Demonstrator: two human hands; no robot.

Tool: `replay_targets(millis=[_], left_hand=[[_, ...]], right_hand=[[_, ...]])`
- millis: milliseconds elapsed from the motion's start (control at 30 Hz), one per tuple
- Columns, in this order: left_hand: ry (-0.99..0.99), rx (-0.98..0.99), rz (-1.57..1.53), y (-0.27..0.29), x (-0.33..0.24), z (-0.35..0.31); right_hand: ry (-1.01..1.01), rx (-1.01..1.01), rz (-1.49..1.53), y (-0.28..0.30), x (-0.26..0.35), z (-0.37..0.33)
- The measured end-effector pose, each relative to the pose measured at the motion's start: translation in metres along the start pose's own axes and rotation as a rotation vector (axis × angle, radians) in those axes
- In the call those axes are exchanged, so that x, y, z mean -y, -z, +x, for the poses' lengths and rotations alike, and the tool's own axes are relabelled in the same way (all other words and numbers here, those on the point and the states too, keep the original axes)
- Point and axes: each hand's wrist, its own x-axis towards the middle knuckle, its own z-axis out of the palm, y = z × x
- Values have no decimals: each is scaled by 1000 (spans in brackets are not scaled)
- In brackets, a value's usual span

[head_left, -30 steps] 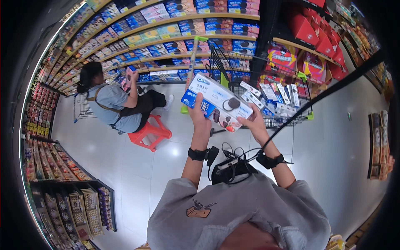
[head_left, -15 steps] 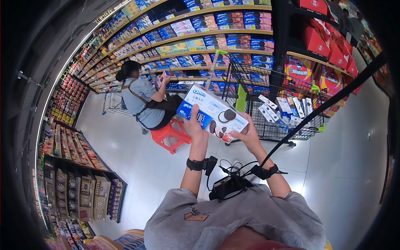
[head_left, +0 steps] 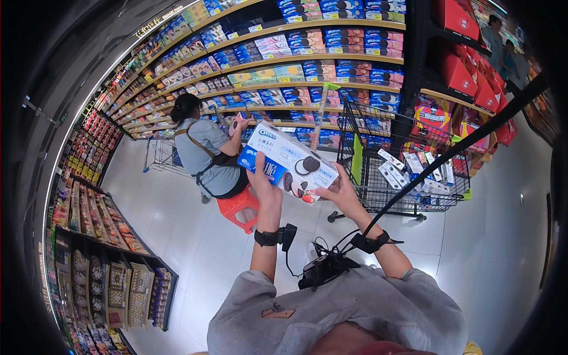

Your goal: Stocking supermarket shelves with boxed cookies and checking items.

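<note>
A white and blue cookie box (head_left: 290,158) is held up in front of my chest, with pictures of dark sandwich cookies and a strawberry on it. My left hand (head_left: 265,188) grips its left end, the thumb lying on the blue part. At the right end my right hand (head_left: 343,192) is closed on the box, thumb over the lower corner. The box is tilted, its left end higher. Behind it stands a black wire shopping cart (head_left: 378,204) with several small cartons (head_left: 414,168) in it.
A person (head_left: 210,148) in a grey shirt and apron sits on a red stool (head_left: 239,210), holding a pink pack. Shelves (head_left: 349,56) of boxed cookies curve along the far side. Red cartons (head_left: 458,74) fill a rack at right. A low display shelf (head_left: 124,284) stands at left.
The box and both my hands have shifted slightly left in view, still holding it. The cart, shelves and seated person appear a little lower and the cart farther right.
</note>
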Motion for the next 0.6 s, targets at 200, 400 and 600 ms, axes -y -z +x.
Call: replay_targets(millis=[200, 400, 600], left_hand=[[127, 248, 78, 56, -40, 102], [232, 560, 684, 72, -98, 196], [182, 941, 1182, 67, -108, 265]], right_hand=[[-27, -109, 34, -49, -43, 76], [50, -157, -21, -70, -67, 128], [-42, -184, -8, -76, -69, 140]])
